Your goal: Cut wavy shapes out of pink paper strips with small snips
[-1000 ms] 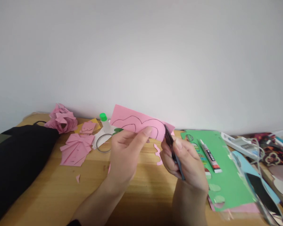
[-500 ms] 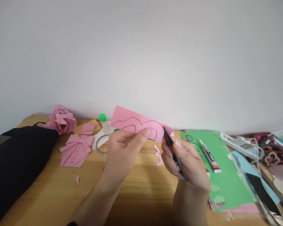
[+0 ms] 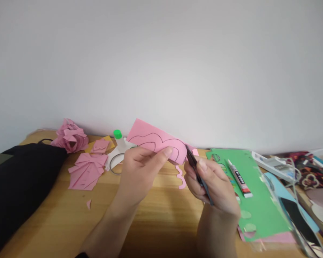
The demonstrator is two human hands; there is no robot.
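My left hand [image 3: 140,173] pinches a pink paper sheet [image 3: 156,141] with black curved outlines drawn on it, holding it up above the wooden table [image 3: 161,211]. My right hand [image 3: 214,186] is closed round dark scissors [image 3: 197,172], whose blades meet the sheet's right edge. A wavy pink offcut [image 3: 181,178] lies on the table just below the sheet.
Folded pink paper pieces [image 3: 87,169] and a crumpled pink paper flower [image 3: 70,136] lie at the left, beside a black bag [image 3: 18,179]. A green-capped glue bottle [image 3: 120,139] stands behind my left hand. At the right lie a green sheet [image 3: 254,200], a glue tube [image 3: 238,178] and assorted clutter.
The pink sheet has turned a little in my left hand, its right end curving down toward the scissors. Both hands stay almost in place.
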